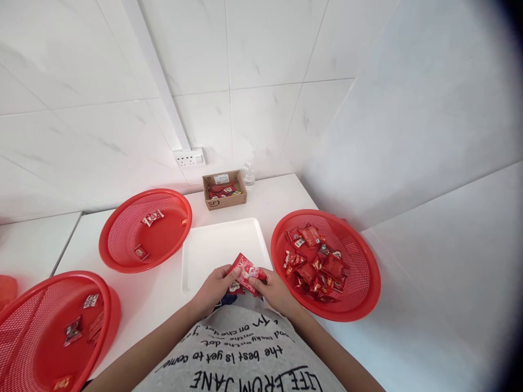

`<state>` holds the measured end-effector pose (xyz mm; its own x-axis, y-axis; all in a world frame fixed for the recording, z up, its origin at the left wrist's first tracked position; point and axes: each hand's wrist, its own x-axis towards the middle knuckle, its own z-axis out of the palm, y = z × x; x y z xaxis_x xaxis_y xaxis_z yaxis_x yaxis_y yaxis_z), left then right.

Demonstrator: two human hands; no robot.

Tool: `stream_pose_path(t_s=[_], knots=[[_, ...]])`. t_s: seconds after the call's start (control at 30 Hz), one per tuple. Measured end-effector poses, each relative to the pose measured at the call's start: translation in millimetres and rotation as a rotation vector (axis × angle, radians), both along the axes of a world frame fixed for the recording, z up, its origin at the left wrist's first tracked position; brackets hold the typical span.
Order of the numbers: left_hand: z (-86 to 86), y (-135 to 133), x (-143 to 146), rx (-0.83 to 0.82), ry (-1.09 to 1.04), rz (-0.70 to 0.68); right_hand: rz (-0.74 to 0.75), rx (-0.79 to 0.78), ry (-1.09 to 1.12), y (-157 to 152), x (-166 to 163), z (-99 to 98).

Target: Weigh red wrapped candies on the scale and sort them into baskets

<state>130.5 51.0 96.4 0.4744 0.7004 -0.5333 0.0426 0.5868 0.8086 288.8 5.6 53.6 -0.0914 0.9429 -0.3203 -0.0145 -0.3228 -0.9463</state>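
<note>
Close to my body, over the near edge of the white tray point(223, 238), both hands pinch a red snack packet point(244, 268) with light printing. My left hand point(216, 284) grips its left side, and my right hand point(270, 291) has its thumb across the lower right part. Another red wrapper point(236, 287) with white lettering shows just below the packet; whether a hand grips it too I cannot tell. Right of my hands stands a red mesh basket point(370, 277) with many small red and brown wrapped snacks point(314, 267) in it.
Two more red baskets stand on the left: one behind point(107, 247) with a few wrapped snacks, one nearer point(110, 321) with several. A cardboard box point(226, 202) of red packets and a clear plastic bottle point(248, 174) stand by the wall, below a socket point(190, 158).
</note>
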Motion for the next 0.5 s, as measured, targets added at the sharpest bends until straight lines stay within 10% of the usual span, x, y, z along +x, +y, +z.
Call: stream_pose_path(t_s=[0.3,0.5], knots=[[-2.4,8,-14,-0.304,0.09,-0.077,-0.04,0.478,-0.429,1,6,1.2],[-0.1,6,-12,-0.024,0.005,-0.043,-0.205,0.375,-0.314,2,3,-0.6]])
